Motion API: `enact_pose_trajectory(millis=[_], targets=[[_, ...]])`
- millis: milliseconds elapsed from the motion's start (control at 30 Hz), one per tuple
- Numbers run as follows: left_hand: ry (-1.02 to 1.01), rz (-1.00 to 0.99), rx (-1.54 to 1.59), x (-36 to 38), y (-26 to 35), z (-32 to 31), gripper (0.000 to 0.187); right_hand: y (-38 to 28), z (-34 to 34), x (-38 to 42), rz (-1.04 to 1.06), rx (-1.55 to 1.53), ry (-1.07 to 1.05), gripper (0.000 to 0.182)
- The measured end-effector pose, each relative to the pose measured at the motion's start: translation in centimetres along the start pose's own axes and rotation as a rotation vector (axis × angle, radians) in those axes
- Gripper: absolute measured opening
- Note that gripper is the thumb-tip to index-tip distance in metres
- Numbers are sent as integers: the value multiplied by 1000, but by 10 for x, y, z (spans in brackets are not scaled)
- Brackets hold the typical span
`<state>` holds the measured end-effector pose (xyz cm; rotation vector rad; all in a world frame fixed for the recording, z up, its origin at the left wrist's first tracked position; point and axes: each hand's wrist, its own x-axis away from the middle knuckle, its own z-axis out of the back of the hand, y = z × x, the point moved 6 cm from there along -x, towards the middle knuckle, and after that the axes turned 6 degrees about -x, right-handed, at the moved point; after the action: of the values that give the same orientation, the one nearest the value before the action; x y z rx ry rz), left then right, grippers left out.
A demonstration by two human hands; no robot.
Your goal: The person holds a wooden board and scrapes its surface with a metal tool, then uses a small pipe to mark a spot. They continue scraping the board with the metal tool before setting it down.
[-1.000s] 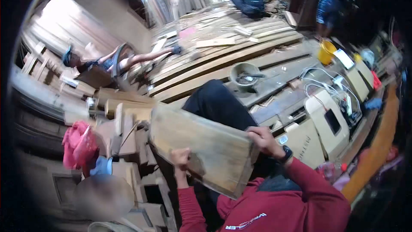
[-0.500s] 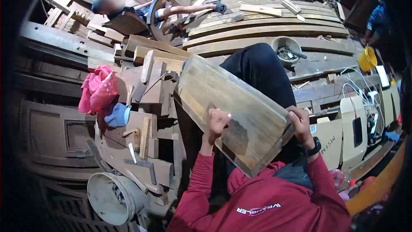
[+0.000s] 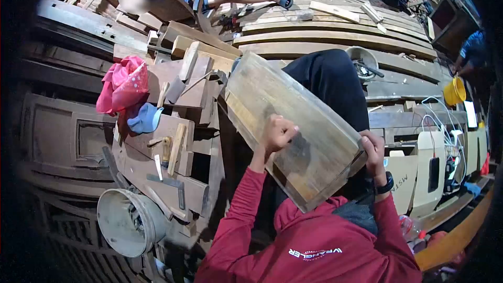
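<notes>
A wide wooden panel (image 3: 319, 120) with bevelled edges lies tilted across my lap, leaning on my raised dark-trousered knee (image 3: 332, 81). My left hand (image 3: 279, 133) is closed in a fist on the panel's face, beside a darker patch; whatever it may hold is hidden inside the fingers. My right hand (image 3: 374, 151) grips the panel's right edge, thumb on top and fingers beneath. To the left, a wooden workbench (image 3: 141, 149) carries a metal square (image 3: 181, 194), a chisel-like tool with a yellowish handle (image 3: 166, 149), a blue cloth cap (image 3: 145, 119) and a pink cloth (image 3: 123, 86).
A white bucket (image 3: 126, 225) stands lower left. Beyond my knee is a tub of tools (image 3: 362, 63). Planks (image 3: 335, 36) cover the floor ahead. A person reclines upper left; others are upper right, near a yellow bucket (image 3: 455, 91). Cables (image 3: 445, 110) lie right.
The view has shifted slightly, so the bench and planks sit differently in frame. My left fist is a little farther up the panel; my right hand keeps its grip on the edge.
</notes>
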<state>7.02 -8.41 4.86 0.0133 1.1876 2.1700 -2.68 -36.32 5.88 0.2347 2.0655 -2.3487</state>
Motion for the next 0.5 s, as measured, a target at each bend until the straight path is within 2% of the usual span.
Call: enact_pose_trajectory(millis=[33,67,133,233,333,367,467,500], targets=[[128,-27,-73,-5,-6,9,43,5,4,1,0,31,-1,34],[57,45,-70,-4,-16,10,43,8,7,2,1,64,4,34],[42,-29,106,-9,8,11,42,6,6,-1,65,65,11,31],[-5,-90,-29,-4,12,-3,42,0,2,1,-14,-2,4,30],[95,0,-148,-6,-22,8,42,3,3,0,18,3,18,30],[71,69,-87,-1,-38,4,42,6,4,1,20,23,10,31],[-8,-74,165,-8,18,11,42,1,8,0,23,50,16,33],[-23,-56,148,-7,24,6,42,-1,6,1,7,29,14,33]])
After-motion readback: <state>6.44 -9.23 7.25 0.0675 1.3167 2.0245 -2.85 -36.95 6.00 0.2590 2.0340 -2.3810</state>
